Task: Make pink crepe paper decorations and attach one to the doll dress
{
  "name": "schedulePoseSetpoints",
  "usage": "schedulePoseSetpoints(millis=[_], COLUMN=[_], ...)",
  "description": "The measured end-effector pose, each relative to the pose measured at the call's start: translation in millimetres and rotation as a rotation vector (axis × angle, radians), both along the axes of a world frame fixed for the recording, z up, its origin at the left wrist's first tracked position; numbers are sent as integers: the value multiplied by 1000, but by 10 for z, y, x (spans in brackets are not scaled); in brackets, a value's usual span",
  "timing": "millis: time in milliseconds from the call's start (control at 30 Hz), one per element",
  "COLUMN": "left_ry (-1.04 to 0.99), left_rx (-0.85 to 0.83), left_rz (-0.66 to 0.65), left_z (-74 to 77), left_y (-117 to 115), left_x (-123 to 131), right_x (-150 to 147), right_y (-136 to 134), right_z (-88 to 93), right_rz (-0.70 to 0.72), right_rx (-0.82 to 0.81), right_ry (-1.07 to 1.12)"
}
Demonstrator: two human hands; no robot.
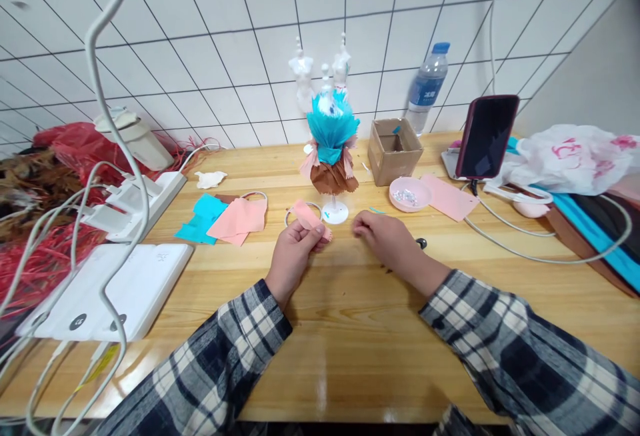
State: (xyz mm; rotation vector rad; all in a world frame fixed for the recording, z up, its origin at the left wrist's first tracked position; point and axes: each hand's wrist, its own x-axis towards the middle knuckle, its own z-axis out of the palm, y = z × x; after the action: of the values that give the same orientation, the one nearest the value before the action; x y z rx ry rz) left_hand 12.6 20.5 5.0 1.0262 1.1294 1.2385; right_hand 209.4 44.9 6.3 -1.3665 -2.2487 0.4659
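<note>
My left hand pinches a small piece of pink crepe paper between thumb and fingers. My right hand is curled closed just above the table to its right; whatever may be in its fingertips is hidden. Behind both hands stands a small white mannequin on a round base, dressed in a blue ruffled paper top and a brown paper skirt. Two more white mannequin figures are behind it. Blue paper pieces and pink paper pieces lie left of my left hand.
A cardboard box, a pink dish of sequins and a pink card are right of the mannequin. A water bottle and a propped phone stand behind. Cables, a power strip and a white power bank crowd the left.
</note>
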Motion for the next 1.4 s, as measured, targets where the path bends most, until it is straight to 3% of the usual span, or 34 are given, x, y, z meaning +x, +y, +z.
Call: schedulePoseSetpoints(millis=[67, 200, 333, 400, 500, 667, 767, 933, 1033, 1133, 1267, 1400], left_ry=[0, 15, 40, 41, 50, 55, 54, 66, 72, 70, 46, 62], left_rx=[-6, -7, -8, -10, -3, 12, 0, -17, -36, -33, -23, -15], left_rz=[2, -14, -27, -22, -14, -30, -30, -16, -20, -39, -61, -57], left_z=[7, 33, 47, 46, 38, 26, 23, -7, -34, -50, -48, -13], left_y=[-4, -10, -7, -2, 5, 7, 9, 28, 39, 50, 65, 55], left_x=[6, 41, 72, 74, 67, 58, 52, 8, -18, -32, -43, -30], right_x=[56, 246, 549, 686, 808, 811, 789, 769, 699, 587, 464, 408], right_y=[45, 255, 590, 745, 919, 1056, 1063, 925, 692, 380, 42, -68], right_z=[105, 377, 619, 668, 633, 485, 470, 445, 336, 211, 111, 16], right_rz=[-60, -213, -415, -499, -569, -439, -414, -533, -459, -253, 10, 236], right_rx=[42, 297, 561, 613, 604, 575, 578, 600, 640, 607, 414, 117], right_ry=[155, 350, 285, 194, 12, -115, -110, 80, 166, 173, 108, -59])
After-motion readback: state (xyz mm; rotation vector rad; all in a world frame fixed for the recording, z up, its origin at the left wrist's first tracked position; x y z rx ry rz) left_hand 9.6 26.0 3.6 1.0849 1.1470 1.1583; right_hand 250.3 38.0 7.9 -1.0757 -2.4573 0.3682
